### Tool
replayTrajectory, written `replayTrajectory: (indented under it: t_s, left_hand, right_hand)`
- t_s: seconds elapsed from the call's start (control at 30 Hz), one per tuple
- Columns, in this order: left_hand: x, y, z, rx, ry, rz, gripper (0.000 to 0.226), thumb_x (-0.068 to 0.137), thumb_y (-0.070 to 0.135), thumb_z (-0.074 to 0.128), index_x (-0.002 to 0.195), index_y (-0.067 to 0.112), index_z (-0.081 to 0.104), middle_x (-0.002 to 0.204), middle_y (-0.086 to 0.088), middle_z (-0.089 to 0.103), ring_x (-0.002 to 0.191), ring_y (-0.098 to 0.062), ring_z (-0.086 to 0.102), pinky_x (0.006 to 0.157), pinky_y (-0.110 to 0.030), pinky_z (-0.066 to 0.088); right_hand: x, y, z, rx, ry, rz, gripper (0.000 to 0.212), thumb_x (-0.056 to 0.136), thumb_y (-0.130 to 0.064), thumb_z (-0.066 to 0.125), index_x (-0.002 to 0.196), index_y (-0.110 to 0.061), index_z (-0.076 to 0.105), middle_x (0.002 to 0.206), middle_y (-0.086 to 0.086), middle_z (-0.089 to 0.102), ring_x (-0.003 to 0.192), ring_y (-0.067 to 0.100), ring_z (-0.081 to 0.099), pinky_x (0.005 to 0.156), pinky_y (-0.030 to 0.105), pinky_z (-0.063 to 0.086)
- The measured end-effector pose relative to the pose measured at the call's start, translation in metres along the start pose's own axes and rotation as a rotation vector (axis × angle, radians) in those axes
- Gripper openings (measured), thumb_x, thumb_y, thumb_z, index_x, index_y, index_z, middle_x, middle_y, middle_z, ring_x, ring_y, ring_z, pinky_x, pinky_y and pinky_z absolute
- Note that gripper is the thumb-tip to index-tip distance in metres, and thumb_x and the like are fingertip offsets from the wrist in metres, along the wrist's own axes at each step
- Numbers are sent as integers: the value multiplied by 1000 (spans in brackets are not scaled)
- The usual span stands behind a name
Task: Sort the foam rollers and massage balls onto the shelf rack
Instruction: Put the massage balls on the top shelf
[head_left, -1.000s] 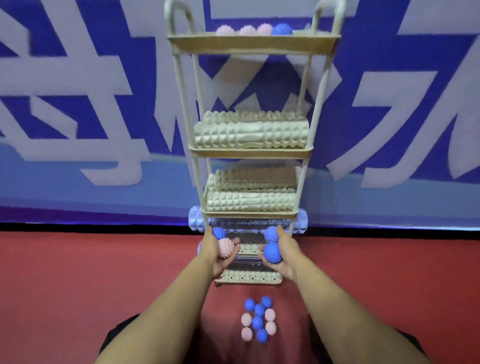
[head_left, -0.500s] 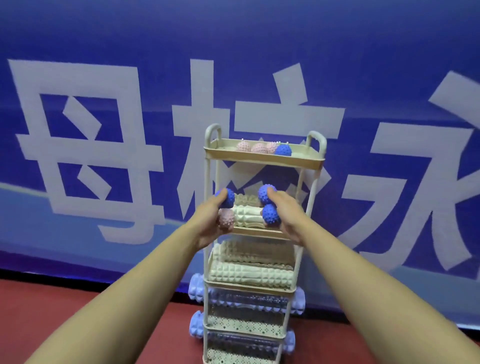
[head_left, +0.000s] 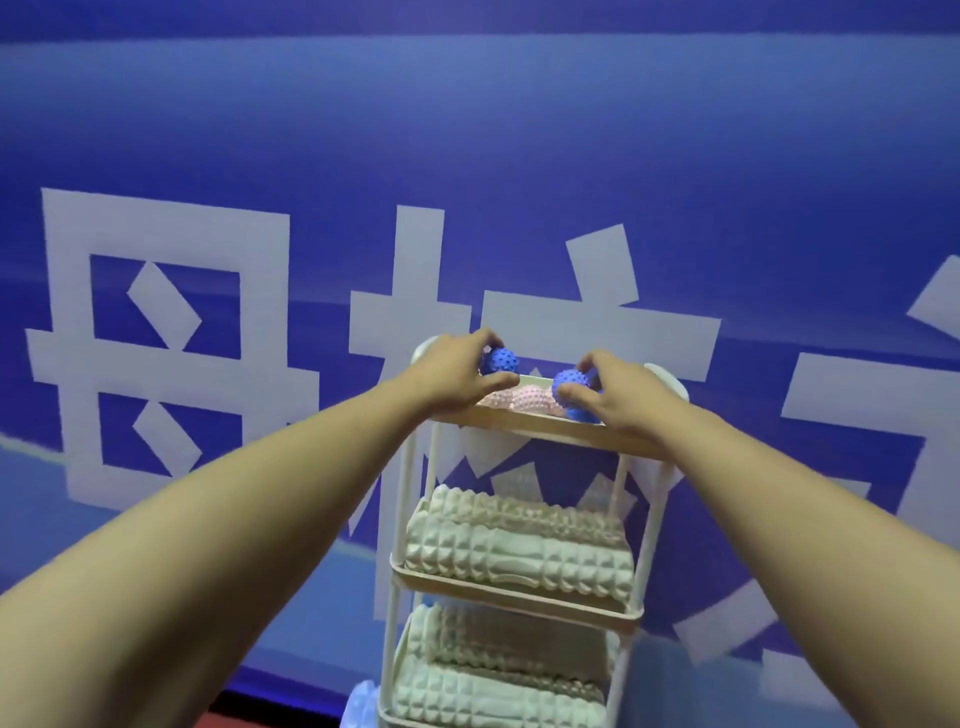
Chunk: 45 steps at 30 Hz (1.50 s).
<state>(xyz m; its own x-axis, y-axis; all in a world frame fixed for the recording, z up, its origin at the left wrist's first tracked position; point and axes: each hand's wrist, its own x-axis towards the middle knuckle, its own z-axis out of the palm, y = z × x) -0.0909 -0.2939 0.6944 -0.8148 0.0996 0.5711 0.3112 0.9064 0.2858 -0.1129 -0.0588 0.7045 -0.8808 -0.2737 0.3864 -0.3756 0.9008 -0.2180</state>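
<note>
A cream shelf rack (head_left: 524, 427) stands against the blue wall. Over the left end of its top tray, my left hand (head_left: 451, 375) grips a spiky blue massage ball (head_left: 500, 360). My right hand (head_left: 613, 391) reaches over the tray's right end and holds another blue ball (head_left: 570, 387), with more blue showing under its fingers. Pink spiky balls (head_left: 524, 399) lie in the top tray between my hands. Whether my left hand still holds a pink ball is hidden. Beige ridged foam rollers (head_left: 519, 543) fill the second shelf, and further rollers (head_left: 498, 680) sit on the third.
A blue banner wall (head_left: 519, 156) with large white characters stands right behind the rack. A pale blue roller end (head_left: 363, 701) pokes out at the rack's lower left. A strip of red floor (head_left: 270, 719) shows at the bottom edge.
Both hands have risen with their balls from floor level, past the second shelf, up to the top tray. My view has tilted upward, so the loose balls on the floor have dropped out of sight.
</note>
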Motion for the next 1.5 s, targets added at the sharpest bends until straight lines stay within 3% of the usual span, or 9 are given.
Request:
replayTrajectory:
  t_s: [0.2,0.33,0.43,0.6,0.83,1.07,1.23,1.4,1.5]
  left_hand:
    - [24,-9,15,-23,-135,-79,57,81,61,69,123,23,61,109,2,68,89,-13,63,70,-24,53]
    - [28,-19,35,-162,-125,-141,59,74,58,77,121,29,57,112,3,64,88,-15,67,69,-32,63]
    - [29,-24,41,-230,-88,-139,64,77,49,78,132,29,50,128,2,59,104,-18,64,80,-35,60]
    - [31,-27,42,-135,-56,-75,50,86,41,66,131,21,55,134,-2,57,110,-19,60,91,-33,53]
    - [30,-29,26,-209,-46,-125,47,95,21,57,140,26,46,140,-9,39,119,-23,49,99,-37,50]
    - [29,-34,25,-385,-120,-131,60,87,37,74,139,23,47,121,2,58,94,-15,66,66,-15,56]
    - [31,-33,36,-240,-151,-87,50,86,46,72,129,26,55,123,3,64,102,-16,63,71,-18,52]
    - [36,-36,38,-213,-154,-96,42,90,38,70,128,25,57,127,1,64,103,-17,62,68,-18,51]
    - [38,-39,40,-174,-126,-91,40,91,32,70,129,24,57,130,1,62,101,-14,59,73,-19,50]
  right_hand:
    - [17,11,8,60,-56,2,48,83,-70,59,114,-33,55,111,-3,68,97,17,62,88,38,52]
    - [18,16,17,42,-56,-19,38,88,-52,66,115,-28,54,119,-5,64,100,15,58,82,32,49]
    - [20,22,27,140,7,18,36,89,-49,67,116,-27,60,127,-4,62,106,16,56,84,30,43]
    - [21,26,33,337,117,108,40,87,-59,64,100,-22,69,106,-4,66,96,15,60,79,30,43]
    - [27,33,24,427,116,132,20,92,-28,54,111,-28,59,126,4,55,107,19,58,67,22,41]
    - [16,38,22,538,174,63,61,76,-54,79,124,-24,55,116,-10,57,104,9,57,69,15,43]
    - [23,39,26,619,78,31,35,85,-50,72,110,-25,72,105,-12,72,103,6,65,94,33,55]
    - [20,35,21,589,-48,-35,34,92,-45,66,120,-26,69,112,-7,70,89,6,66,67,16,48]
    - [17,34,19,662,-102,-37,36,91,-38,69,123,-23,67,115,-6,70,89,7,69,64,13,52]
